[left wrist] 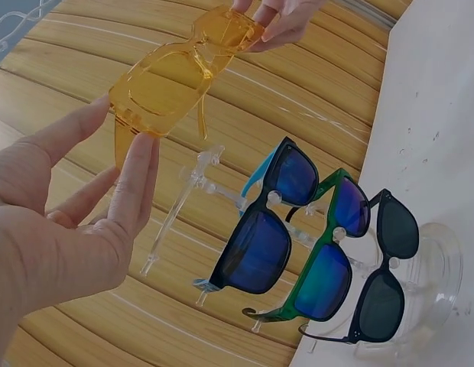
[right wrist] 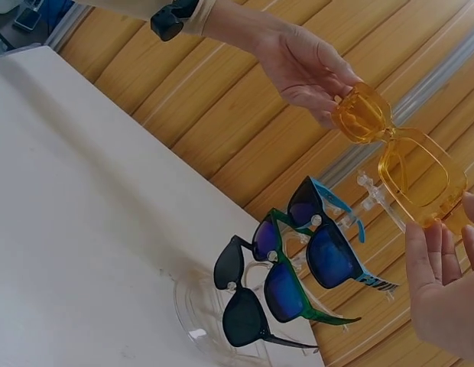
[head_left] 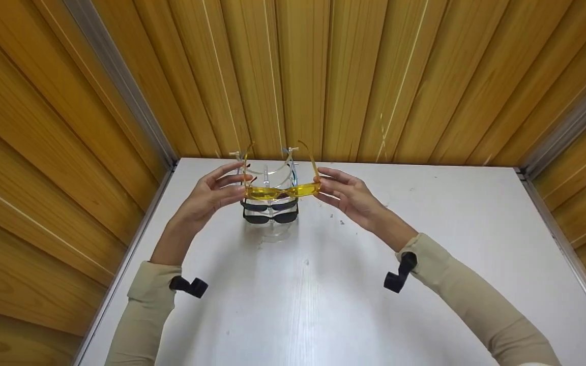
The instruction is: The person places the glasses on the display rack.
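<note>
A pair of yellow sunglasses (head_left: 305,189) is held up between both hands, its temples unfolded and pointing toward the back wall. My left hand (head_left: 204,195) pinches the frame's left end, thumb on one side and fingers on the other. At the opposite end my right hand (head_left: 351,195) pinches the hinge corner. Just below them stands a clear display stand (left wrist: 172,222); its top bar shows bare in the left wrist view. On the stand hang blue-lensed sunglasses (left wrist: 256,252), green-framed sunglasses (left wrist: 323,279) and, lowest, black sunglasses (left wrist: 381,306).
The stand's round clear base (right wrist: 187,306) rests on a white table (head_left: 303,305) near its back edge. Wood-patterned walls (head_left: 354,81) with grey metal corner posts (head_left: 125,81) enclose the table at the back and both sides.
</note>
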The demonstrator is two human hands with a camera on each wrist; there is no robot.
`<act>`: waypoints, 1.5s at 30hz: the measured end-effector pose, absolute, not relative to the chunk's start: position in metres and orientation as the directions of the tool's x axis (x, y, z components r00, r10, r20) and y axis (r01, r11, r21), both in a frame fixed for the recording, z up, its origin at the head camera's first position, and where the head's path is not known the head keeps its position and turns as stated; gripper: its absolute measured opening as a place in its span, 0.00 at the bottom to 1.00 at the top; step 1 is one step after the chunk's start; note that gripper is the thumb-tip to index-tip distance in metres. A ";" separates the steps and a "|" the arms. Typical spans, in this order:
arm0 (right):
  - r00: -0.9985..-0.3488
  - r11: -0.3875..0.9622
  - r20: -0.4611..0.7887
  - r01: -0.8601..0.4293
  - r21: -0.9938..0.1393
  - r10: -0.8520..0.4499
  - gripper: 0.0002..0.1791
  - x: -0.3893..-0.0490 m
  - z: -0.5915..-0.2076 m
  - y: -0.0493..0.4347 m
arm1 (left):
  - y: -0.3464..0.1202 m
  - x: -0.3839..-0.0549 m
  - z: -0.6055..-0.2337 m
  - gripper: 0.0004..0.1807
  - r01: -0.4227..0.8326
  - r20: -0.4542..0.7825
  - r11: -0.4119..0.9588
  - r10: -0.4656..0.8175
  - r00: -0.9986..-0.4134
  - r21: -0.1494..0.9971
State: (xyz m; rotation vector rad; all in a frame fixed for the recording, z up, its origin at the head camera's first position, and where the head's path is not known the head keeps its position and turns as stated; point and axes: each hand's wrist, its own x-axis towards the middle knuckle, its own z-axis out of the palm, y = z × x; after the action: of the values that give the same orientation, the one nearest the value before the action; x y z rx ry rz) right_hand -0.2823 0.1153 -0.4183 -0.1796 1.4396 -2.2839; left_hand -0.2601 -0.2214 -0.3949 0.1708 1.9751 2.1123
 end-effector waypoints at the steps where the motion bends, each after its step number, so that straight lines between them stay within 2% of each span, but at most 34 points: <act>1: -0.899 -0.371 -0.109 0.282 -0.885 -0.424 0.19 -0.285 -0.418 0.113 | -0.224 -0.261 -0.395 0.38 -0.105 -0.089 -0.056 0.246 -0.965 0.993; 6: -0.900 -0.394 -0.075 0.261 -0.881 -0.430 0.13 -0.296 -0.417 0.098 | -0.234 -0.269 -0.393 0.37 -0.120 -0.107 -0.058 0.195 -0.975 0.991; 11: -0.909 -0.391 -0.094 0.265 -0.881 -0.405 0.12 -0.302 -0.417 0.089 | -0.241 -0.277 -0.396 0.35 -0.125 -0.109 -0.079 0.182 -0.977 0.989; 24: -0.919 -0.221 -0.161 0.252 -0.942 -0.361 0.25 -0.306 -0.421 0.077 | -0.246 -0.283 -0.410 0.31 -0.143 -0.132 -0.114 0.097 -0.986 0.983; 35: -0.928 -0.258 -0.187 0.276 -0.926 -0.323 0.25 -0.303 -0.424 0.068 | -0.244 -0.285 -0.419 0.31 -0.177 -0.167 -0.185 0.071 -0.983 0.967; 45: -0.920 -0.232 -0.203 0.290 -0.929 -0.334 0.25 -0.299 -0.428 0.070 | -0.244 -0.281 -0.421 0.32 -0.184 -0.172 -0.162 0.081 -0.982 0.970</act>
State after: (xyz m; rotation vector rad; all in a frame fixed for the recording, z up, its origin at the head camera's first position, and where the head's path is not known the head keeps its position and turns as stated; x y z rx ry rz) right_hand -0.2989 0.0698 -0.4282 -0.0532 1.6417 -2.1948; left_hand -0.2808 -0.2442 -0.4209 -0.1186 1.9102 2.2675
